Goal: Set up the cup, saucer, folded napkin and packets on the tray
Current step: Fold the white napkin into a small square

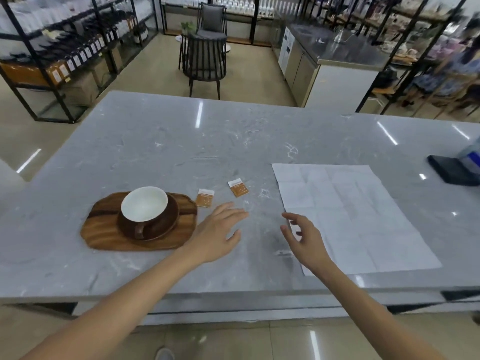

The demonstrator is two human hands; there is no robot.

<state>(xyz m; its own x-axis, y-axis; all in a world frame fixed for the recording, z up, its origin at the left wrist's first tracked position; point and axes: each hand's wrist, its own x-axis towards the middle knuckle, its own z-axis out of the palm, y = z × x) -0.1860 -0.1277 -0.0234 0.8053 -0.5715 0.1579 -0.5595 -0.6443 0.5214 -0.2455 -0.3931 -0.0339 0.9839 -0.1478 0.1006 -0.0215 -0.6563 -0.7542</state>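
A wooden tray (104, 235) lies on the grey marble counter at the left. On it rests a dark brown saucer (166, 227) carrying a brown cup (144, 207) with a white inside. Two small orange packets lie on the counter: one (205, 197) just right of the tray, the other (238, 188) further right. A white napkin (350, 216) is spread flat, unfolded, at the right. My left hand (217, 231) hovers open between tray and napkin. My right hand (302, 239) is open, fingers curled, at the napkin's near-left edge.
A black flat object (453, 170) with a blurred bottle (471, 152) sits at the counter's right edge. Beyond the counter stand a dark chair (204, 58), shelving racks (52, 53) and a steel cabinet (324, 63). A person (452, 66) is at the far right.
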